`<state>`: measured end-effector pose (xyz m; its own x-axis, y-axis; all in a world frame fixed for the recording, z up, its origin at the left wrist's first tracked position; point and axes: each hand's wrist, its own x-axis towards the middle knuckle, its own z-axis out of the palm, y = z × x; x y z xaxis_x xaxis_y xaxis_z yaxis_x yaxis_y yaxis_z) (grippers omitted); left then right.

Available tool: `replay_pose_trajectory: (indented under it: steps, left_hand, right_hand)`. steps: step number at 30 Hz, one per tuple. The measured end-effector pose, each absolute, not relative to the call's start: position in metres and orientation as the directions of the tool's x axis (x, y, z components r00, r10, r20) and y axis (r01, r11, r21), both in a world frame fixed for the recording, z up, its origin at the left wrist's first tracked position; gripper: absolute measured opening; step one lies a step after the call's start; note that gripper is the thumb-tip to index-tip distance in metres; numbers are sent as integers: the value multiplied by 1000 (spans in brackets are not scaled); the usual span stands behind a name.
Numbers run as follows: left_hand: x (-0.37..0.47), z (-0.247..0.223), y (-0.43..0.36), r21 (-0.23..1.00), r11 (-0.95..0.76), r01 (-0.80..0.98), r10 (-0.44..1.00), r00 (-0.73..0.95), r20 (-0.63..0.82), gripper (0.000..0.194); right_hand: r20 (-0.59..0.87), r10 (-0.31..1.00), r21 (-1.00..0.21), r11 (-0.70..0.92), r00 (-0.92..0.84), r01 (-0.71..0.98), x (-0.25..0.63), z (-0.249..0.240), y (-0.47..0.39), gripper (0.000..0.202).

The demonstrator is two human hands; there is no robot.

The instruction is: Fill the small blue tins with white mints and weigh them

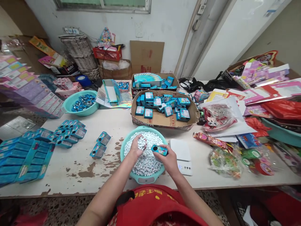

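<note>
A turquoise basin [122, 153] full of small white pellets [147, 164] stands in front of me. My left hand [138, 145] is cupped over the basin's left half, holding a heap of the pellets in its palm and fingers. Over the right side of the basin, my right hand [169, 158] grips a small blue box [160, 150] with a dark round hole at one end. The box is apart from the left hand. Two similar blue boxes [100, 144] lie on the table to the left.
A white scale [180, 153] sits right of the basin. Behind it, a cardboard tray [164, 122] holds several blue boxes. Stacked blue boxes [23, 160] and a bowl [92, 110] of shiny blue pieces stand left. Bagged items [224, 161] and packaging crowd the right.
</note>
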<state>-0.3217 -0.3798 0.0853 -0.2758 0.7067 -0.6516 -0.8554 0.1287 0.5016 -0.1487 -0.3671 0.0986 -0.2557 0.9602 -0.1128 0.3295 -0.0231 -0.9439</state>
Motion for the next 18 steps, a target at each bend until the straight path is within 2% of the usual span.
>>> replay_pose_trajectory:
  steps: [4,8,14,18]
  left_hand:
    - [-308,105,-375,553,-32,-833,765,-377,-523,20]
    - [-301,111,-370,663,-167,-730,752,-529,-393,25]
    - [-303,110,-362,687,-133,-714,756,-521,-395,32]
    - [-302,113,-357,715,-134,-686,749,-542,-380,33]
  right_hand:
    - [10,932,-886,176,-361,430,-169,99,-363,35]
    - [55,917,-851,250,-395,461,-182,100,-361,29]
    - [78,887,-831,310,-455,461,-185,102,-358,26]
    - [10,905,-850,231,-425,473,-186,104,-354,29]
